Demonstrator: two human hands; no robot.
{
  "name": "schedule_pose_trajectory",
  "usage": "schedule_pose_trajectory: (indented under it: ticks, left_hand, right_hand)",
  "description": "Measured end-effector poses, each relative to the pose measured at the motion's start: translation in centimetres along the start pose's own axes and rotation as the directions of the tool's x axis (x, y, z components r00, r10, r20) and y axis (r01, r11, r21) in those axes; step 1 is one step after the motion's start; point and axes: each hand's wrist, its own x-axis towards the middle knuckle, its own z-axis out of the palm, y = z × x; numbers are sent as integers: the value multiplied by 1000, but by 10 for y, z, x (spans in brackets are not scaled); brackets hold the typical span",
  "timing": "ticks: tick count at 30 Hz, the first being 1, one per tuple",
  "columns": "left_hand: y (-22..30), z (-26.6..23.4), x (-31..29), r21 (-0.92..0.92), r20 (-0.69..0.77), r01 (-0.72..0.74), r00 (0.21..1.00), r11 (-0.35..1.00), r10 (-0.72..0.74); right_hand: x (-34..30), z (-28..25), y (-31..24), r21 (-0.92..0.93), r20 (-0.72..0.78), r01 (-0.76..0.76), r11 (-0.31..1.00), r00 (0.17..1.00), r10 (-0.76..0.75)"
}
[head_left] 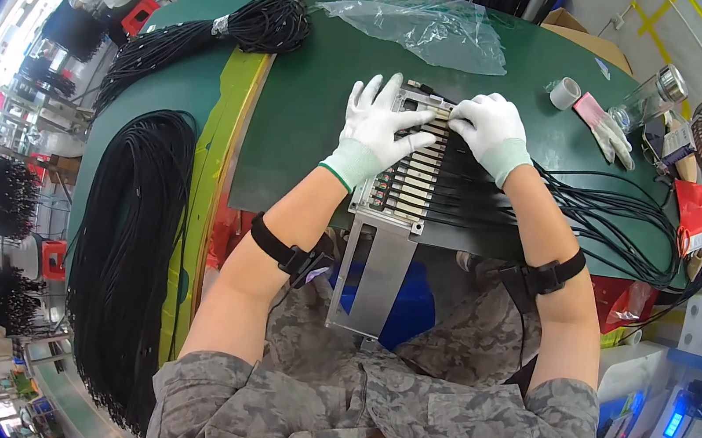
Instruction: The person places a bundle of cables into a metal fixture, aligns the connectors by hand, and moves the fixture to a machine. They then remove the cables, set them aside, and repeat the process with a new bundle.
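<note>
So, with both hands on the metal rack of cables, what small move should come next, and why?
Probably press the cable under the right hand into its slot. The left hand lies flat on the metal rack, steadying it, and the black cables already sit in rows.

I see both of my hands in thin white knit gloves, the left grip (376, 129) and the right grip (491, 131) alike, each glove ending in a pale green ribbed cuff at the wrist. Below the cuffs my forearms are bare. A black strap (289, 251) circles my left forearm with a small black buckle or module on it, and a thin dark cable runs from it toward my body. A matching black strap (552, 274) sits on my right forearm, likewise with a dark block attached. Nearer my body than the straps, short sleeves of a grey-green camouflage shirt (398, 402) cover my upper arms and chest.
</note>
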Motion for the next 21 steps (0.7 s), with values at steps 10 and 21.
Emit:
schedule_pose_trajectory:
  ticks: [10,21]
  left_hand:
    - [-3,4,2,-31,71,-13,997,999,15]
    - [-21,6,0,-650,-113,228,914,725,-389]
  right_hand:
    - [7,-1,20,-161,86,-148,976,983,163]
    - [-2,-28,14,305,-18,184,934,982,-188]
